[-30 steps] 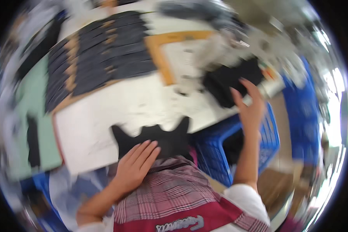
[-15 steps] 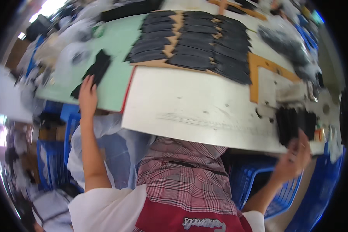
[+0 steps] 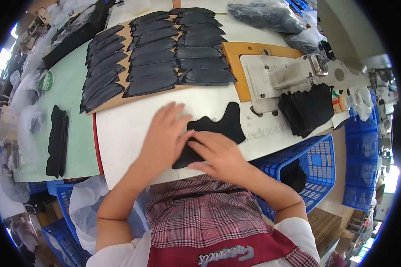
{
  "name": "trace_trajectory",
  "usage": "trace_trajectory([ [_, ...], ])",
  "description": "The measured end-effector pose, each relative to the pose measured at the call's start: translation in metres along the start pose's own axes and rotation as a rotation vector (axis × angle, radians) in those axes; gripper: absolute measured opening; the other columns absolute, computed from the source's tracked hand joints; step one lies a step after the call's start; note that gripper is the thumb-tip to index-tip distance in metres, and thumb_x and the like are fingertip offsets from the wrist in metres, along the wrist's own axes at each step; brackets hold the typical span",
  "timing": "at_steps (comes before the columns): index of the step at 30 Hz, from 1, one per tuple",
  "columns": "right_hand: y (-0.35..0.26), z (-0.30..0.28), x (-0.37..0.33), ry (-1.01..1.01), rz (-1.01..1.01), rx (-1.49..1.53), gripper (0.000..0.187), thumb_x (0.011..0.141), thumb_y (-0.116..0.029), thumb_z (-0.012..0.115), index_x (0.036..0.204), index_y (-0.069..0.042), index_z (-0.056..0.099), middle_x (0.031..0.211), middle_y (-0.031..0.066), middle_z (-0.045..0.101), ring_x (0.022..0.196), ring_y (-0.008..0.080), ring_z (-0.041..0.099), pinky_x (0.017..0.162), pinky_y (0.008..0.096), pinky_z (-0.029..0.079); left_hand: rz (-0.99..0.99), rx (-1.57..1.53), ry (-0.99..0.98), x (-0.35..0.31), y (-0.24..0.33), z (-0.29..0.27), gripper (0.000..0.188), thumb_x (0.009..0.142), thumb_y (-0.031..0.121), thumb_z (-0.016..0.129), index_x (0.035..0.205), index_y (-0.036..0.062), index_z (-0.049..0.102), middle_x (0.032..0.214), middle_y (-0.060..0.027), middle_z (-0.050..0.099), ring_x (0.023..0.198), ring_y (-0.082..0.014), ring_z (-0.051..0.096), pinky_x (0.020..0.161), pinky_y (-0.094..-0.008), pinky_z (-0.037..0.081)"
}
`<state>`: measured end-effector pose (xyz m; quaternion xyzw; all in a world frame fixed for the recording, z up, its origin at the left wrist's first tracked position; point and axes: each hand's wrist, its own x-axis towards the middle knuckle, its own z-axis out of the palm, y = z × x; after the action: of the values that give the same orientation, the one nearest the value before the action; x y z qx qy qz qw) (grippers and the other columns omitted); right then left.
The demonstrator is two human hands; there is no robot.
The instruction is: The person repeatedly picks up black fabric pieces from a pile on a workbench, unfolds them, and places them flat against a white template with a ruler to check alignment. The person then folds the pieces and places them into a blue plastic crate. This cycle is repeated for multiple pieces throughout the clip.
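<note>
A black fabric piece [image 3: 229, 122] with a wavy-cut edge lies on the white table, close to its front edge. Over its left part is my left hand [image 3: 165, 133], open, its fingers stretched out and its thumb by the right fingertips. From the right, my right hand [image 3: 220, 155] rests on the same piece with its fingers apart. The cloth beneath both hands is partly hidden. To the right, a stack of similar black pieces [image 3: 305, 109] sits beside the sewing machine [image 3: 289, 75]. Another narrow black stack [image 3: 58, 142] is on the green mat [image 3: 82, 151] at the left.
Dark curved pieces [image 3: 153, 58] stand in three columns on a brown board [image 3: 173, 87] at the back. A blue basket [image 3: 318, 155] with black cloth is below the table's right side. Clear plastic bags [image 3: 267, 18] lie at the back. A tape roll [image 3: 46, 80] is at far left.
My left hand has left the black stack on the green mat, and my right hand has left the right-hand stack. Both now meet over a black piece on the white table. The view has turned.
</note>
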<state>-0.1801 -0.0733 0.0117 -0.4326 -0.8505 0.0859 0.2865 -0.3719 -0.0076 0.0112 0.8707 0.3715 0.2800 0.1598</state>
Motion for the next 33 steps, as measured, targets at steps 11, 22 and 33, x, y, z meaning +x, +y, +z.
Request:
trace_trajectory([
  [11,0.138,-0.032,0.060,0.204,0.118,-0.342,0.027,0.078,0.000,0.062,0.105,0.003,0.066,0.118,0.0129,0.064,0.109,0.0299,0.058,0.089,0.0380,0.049,0.348,0.428,0.048,0.160,-0.048,0.031,0.019,0.076,-0.003,0.064,0.095,-0.0006,0.062,0.101,-0.0107,0.060,0.100,-0.0277,0.058,0.089,-0.0371,0.048],
  [22,0.153,-0.011,0.066,0.186,0.060,-0.359,0.037,0.078,-0.001,0.056,0.113,0.005,0.065,0.121,0.0147,0.064,0.118,0.0291,0.053,0.102,0.0387,0.041,0.385,0.520,-0.141,0.194,-0.074,0.039,0.010,0.077,0.000,0.064,0.086,0.0019,0.061,0.089,-0.0092,0.057,0.091,-0.0273,0.058,0.079,-0.0369,0.051],
  [33,0.156,-0.009,0.086,0.088,0.162,-0.398,0.038,0.077,0.004,0.056,0.114,0.002,0.064,0.111,0.0125,0.059,0.110,0.0300,0.052,0.097,0.0399,0.042,0.026,-0.015,0.283,0.208,-0.084,0.048,0.011,0.085,0.009,0.068,0.087,0.0000,0.063,0.082,-0.0103,0.063,0.077,-0.0253,0.063,0.070,-0.0354,0.051],
])
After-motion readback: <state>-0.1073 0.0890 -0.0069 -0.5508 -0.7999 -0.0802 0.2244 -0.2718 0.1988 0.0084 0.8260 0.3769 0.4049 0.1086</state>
